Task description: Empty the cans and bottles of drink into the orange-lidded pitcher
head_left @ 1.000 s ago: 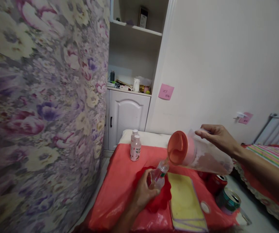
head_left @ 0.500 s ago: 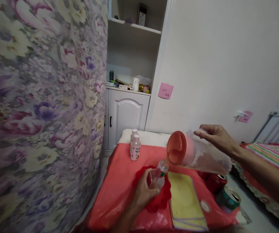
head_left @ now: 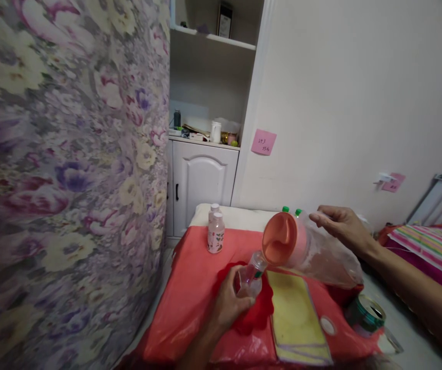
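My left hand (head_left: 231, 298) is wrapped round a small clear plastic bottle (head_left: 252, 280), which has no cap and tilts a little to the right over a red scalloped plate (head_left: 257, 318). By its handle, my right hand (head_left: 342, 222) holds a large translucent pitcher (head_left: 326, 259) with an orange lid (head_left: 280, 239). The pitcher lies nearly on its side, and brownish liquid shows inside it. Its spout end is right at the mouth of the bottle. Whether liquid is running between them at this instant I cannot tell.
Two white-capped bottles (head_left: 215, 234) stand toward the back left of the red-covered table (head_left: 186, 288). A folded yellow cloth (head_left: 300, 313) lies right of the plate. Near the right edge are a green can (head_left: 367, 313) and a round white lid (head_left: 327, 326). Green caps (head_left: 298, 211) show behind the pitcher.
The pitcher's back end has dropped slightly and my right hand is a little lower. A thin stream seen earlier at the spout is no longer plain. The left hand keeps its hold on the bottle.
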### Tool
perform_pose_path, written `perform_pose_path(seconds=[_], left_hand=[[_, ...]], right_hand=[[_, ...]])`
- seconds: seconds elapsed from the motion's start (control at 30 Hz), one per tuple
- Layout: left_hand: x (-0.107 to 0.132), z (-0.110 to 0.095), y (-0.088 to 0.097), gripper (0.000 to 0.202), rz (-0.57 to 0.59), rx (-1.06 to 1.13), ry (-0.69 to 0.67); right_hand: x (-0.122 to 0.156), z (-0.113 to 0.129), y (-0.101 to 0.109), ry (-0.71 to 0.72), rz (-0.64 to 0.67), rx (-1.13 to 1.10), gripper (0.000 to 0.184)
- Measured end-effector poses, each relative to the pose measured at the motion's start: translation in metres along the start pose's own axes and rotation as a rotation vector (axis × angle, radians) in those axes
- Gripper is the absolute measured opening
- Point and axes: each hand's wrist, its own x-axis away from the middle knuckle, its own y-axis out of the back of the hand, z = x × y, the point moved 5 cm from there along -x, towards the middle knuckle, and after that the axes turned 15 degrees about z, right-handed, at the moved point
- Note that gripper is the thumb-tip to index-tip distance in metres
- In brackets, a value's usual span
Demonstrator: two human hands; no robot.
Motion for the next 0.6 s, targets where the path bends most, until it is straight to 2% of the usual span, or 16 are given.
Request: perform_pose_path(seconds=[0.23,0.4,0.6], left_hand=[[-0.002,0.006,0.004,0.063,0.008,0.001,-0.025],[-0.005,0.013,0.006,0.065,0.048,0.048,-0.045],[-0.006,0.014,0.010,0.074,0.040,0.112,-0.059]], right_hand=[[0.009,-0.032,-0.012,-0.020,-0.100,-0.231,0.050],[0.023,-0.081,-0.026,-0.026,-0.279,-0.598,0.049],[0.045,-0.139,-0.060,-0.038,-0.467,-0.818,0.050]])
